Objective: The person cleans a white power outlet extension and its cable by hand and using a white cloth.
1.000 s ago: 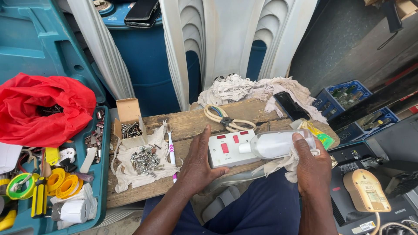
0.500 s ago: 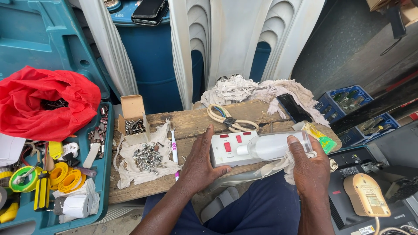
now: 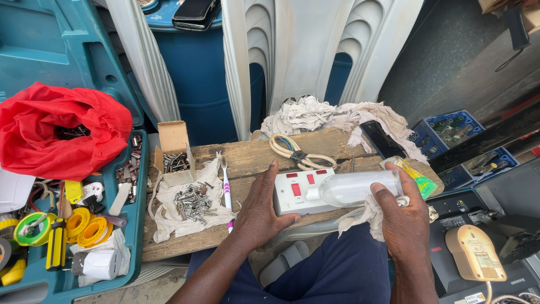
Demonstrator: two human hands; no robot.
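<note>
Blue plastic barrel (image 3: pixel 205 84) at back, stacked white plastic chairs (image 3: pixel 304 56) leaning in front of it; a dark phone (image 3: pixel 195 12) lies on the barrel lid.

Teal tool case (image 3: pixel 53 62) open at left. Red cloth (image 3: pixel 59 129) bundled in it; below that, yellow tape rolls (image 3: pixel 87 229), a green tape roll (image 3: pixel 31 228), white tape roll (image 3: pixel 101 263), assorted small tools.

Wooden plank bench (image 3: pixel 253 163) across the person's lap. Pile of off-white rags (image 3: pixel 332 115) at its far edge, a flat black bar (image 3: pixel 382 139) resting on them.

On the bench, left part: white cloth (image 3: pixel 188 211) spread flat with a heap of screws (image 3: pixel 194 201) on it; small open cardboard box (image 3: pixel 174 149) of more screws just behind. Toothbrush (image 3: pixel 226 188) with purple handle lies along the cloth's right edge. Coiled cream cable (image 3: pixel 295 153) further back, centre.

White double wall socket with red switches (image 3: pixel 301 191) sits at the bench's near edge, centre. Left hand (image 3: pixel 259 217) lies beside it, thumb against its lower left edge, fingers spread flat on the wood, not closed around anything.

Right hand (image 3: pixel 402 217) closed on a clear plastic bottle (image 3: pixel 360 187), held sideways with its end over the socket's right portion; a rag scrap (image 3: pixel 368 214) is bunched under the same grip. Yellow-green packet (image 3: pixel 413 177) just behind the fingers.

Right of the bench: blue crates (image 3: pixel 450 129), beige handheld device (image 3: pixel 475 253).
</note>
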